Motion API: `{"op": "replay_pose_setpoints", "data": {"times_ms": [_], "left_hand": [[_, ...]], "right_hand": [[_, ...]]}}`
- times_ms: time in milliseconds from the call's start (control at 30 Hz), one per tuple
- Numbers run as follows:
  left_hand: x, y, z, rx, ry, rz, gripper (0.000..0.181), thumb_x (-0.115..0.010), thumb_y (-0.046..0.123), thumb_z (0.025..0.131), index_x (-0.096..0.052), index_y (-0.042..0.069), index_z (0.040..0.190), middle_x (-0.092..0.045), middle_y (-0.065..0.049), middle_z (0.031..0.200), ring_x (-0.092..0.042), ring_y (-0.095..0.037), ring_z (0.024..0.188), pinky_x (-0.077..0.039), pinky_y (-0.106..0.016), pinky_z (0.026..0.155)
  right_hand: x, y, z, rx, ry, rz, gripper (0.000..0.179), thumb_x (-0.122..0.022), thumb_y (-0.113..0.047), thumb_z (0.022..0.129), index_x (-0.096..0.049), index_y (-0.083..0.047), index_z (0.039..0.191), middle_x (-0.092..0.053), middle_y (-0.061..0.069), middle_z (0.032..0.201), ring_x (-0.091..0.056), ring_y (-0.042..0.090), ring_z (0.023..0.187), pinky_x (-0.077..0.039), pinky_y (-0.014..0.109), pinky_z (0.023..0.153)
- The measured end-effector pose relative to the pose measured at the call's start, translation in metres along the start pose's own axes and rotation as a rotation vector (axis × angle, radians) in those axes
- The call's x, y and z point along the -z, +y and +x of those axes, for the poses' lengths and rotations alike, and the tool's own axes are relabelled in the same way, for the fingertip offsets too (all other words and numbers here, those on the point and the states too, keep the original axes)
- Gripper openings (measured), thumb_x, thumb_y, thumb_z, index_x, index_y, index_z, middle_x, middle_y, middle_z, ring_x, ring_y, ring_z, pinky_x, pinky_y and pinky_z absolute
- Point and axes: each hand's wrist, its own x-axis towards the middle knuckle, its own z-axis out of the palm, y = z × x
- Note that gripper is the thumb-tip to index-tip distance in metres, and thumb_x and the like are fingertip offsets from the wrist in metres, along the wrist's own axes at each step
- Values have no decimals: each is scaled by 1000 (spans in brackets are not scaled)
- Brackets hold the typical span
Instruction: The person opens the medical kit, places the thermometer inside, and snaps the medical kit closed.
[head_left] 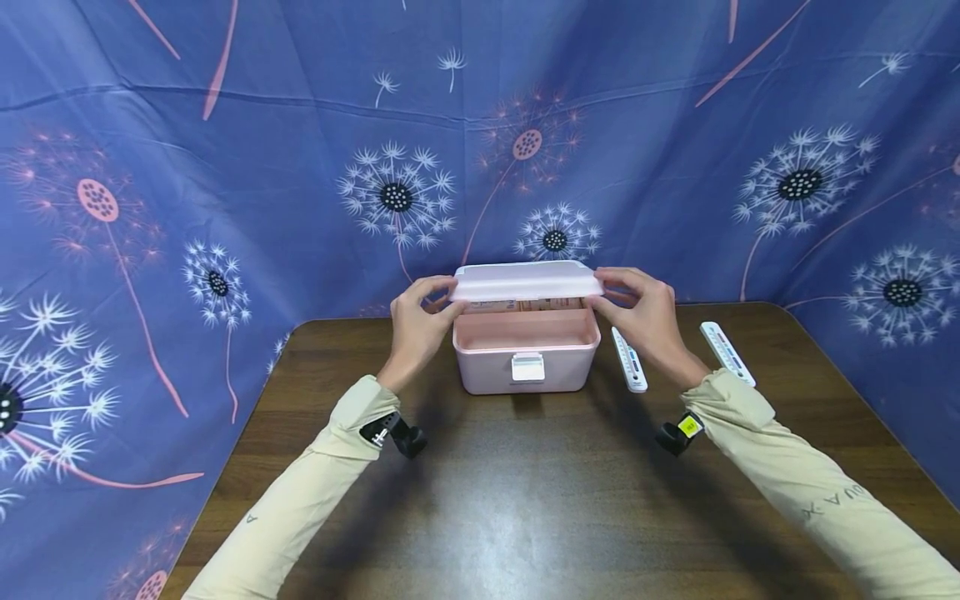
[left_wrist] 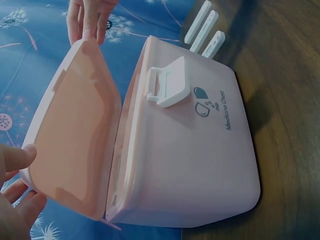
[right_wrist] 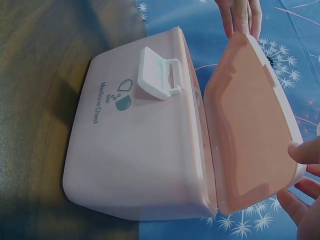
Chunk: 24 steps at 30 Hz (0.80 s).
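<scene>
A pink medicine chest (head_left: 525,367) stands on the table with its lid (head_left: 528,282) raised partway. Its front is printed "Medicine Chest", and a white latch (left_wrist: 172,82) is flipped outward there. My left hand (head_left: 420,325) pinches the lid's left front corner between thumb and fingers. At the opposite corner my right hand (head_left: 643,312) grips the lid the same way, as the right wrist view also shows. Inside, a pink tray (head_left: 525,329) lies at the front, and some printed packets (head_left: 551,304) show behind it, partly hidden by the lid.
White thermometers lie right of the chest: one thermometer (head_left: 631,362) close beside it, another thermometer (head_left: 727,354) farther right. The left wrist view has three white strips (left_wrist: 205,31) there. Beneath is a brown wooden table (head_left: 495,500); a blue dandelion-print cloth (head_left: 300,167) hangs behind.
</scene>
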Motion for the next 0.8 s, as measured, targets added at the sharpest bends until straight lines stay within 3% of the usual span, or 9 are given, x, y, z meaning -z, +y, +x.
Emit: {"op": "replay_pose_setpoints", "data": {"times_ms": [133,233,333,467,600,800], "left_hand": [[4,17,0,2,-18,-13,26,-75,-11,73,-66,-16,97,-64,-29,99,-62,-39,95,-55,-45,83],[6,24,1,8,-22,-15,24,-74,-11,74,-66,-16,97,-64,-28,98,-62,-38,95,-55,-46,83],[5,15,4,0,-19,-12,23,-75,-8,75,-68,-14,97,-65,-26,98,-63,-36,94,-55,-42,83],[4,2,9,-10,-14,10,23,-77,-3,76,-70,-9,96,-66,-20,98,-64,-29,95,-56,-37,82],[3,5,14,-5,-18,33,21,-76,-3,76,-70,-8,96,-67,-17,99,-63,-25,96,-56,-38,82],[3,7,20,0,-23,75,19,-75,-3,77,-71,-6,95,-67,-14,100,-64,-22,95,-56,-31,82]], "right_hand": [[2,-15,0,11,-2,-5,34,-74,7,76,-66,9,110,-64,22,111,-64,38,96,-53,45,83],[1,-4,4,13,-4,-23,34,-75,3,78,-66,7,110,-64,19,111,-64,35,97,-53,44,83],[1,10,8,18,-2,-33,34,-77,-3,78,-69,2,110,-66,13,111,-65,27,96,-54,41,83],[1,11,13,31,-1,-27,32,-77,-5,78,-70,0,109,-66,11,109,-65,25,96,-55,38,83],[2,9,17,37,-1,-55,31,-77,-7,79,-70,-1,109,-66,10,110,-65,24,96,-55,35,83],[2,10,22,62,3,-76,30,-76,-8,80,-70,-1,109,-66,11,109,-65,23,96,-55,42,82]]}}
